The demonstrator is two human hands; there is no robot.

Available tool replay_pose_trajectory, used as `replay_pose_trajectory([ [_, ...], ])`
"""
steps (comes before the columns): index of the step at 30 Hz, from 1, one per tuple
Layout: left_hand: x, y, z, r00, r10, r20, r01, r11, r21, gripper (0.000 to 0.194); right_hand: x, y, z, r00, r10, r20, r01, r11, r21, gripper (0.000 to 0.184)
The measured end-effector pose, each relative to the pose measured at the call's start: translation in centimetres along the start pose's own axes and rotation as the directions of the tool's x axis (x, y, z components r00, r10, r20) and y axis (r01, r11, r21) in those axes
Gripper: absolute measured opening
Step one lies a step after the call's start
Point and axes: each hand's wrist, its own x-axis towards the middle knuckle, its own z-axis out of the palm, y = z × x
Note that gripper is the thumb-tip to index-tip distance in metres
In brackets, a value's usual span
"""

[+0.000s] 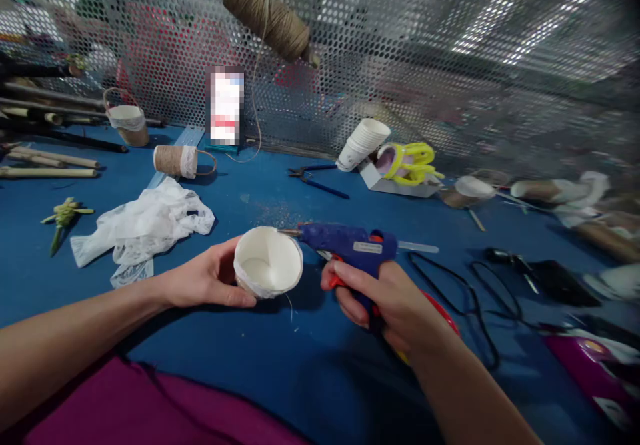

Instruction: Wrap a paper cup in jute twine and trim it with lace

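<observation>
My left hand [213, 275] is closed round the side of a white paper cup [255, 271], tilted so that its inside faces me. White lace shows along the cup's outer edge. In my right hand [373, 291] is a blue hot glue gun [345, 241], with fingers wrapped about its handle and red trigger. The gun's nozzle touches or nearly touches the cup's far rim; I cannot tell which. A clear glue stick [419, 247] juts from the gun's back. Crumpled white lace [155, 221] lies beyond my left hand.
Twine-wrapped cups with handles [175, 161] sit back left. Pliers [320, 179], stacked paper cups [364, 143] and yellow-handled scissors [407, 163] lie toward the mesh wall, where a twine spool [267, 15] hangs. A black cord [470, 291] curls at right. Sticks [50, 171] lie far left.
</observation>
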Motion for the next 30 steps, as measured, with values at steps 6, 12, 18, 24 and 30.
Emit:
replay_pose_trajectory([
  [6,0.1,0.2,0.3,0.999,0.024,0.038,-0.022,0.998,-0.053,0.059,0.0,-0.3,0.2,0.996,-0.055,-0.066,0.051,0.997,-0.060,0.027],
  [12,-0.1,0.3,0.2,0.997,0.004,0.071,-0.001,0.999,-0.047,0.068,-0.3,-0.6,0.0,0.986,-0.117,-0.118,0.083,0.963,-0.256,0.026],
  [18,-0.3,0.3,-0.2,0.994,0.009,0.110,-0.001,0.997,-0.076,0.064,-0.2,-0.5,-0.9,0.989,-0.138,-0.059,0.110,0.933,-0.343,0.028],
  [24,-0.5,0.3,-0.2,0.992,-0.002,0.129,0.017,0.993,-0.114,0.058,-0.3,-0.9,-0.7,0.987,-0.141,-0.074,0.100,0.911,-0.399,0.032],
  [30,-0.4,0.1,-0.5,0.994,-0.020,0.109,0.032,0.993,-0.111,0.058,-0.5,-0.9,-1.0,0.990,-0.105,-0.096,0.043,0.863,-0.503,0.036],
])
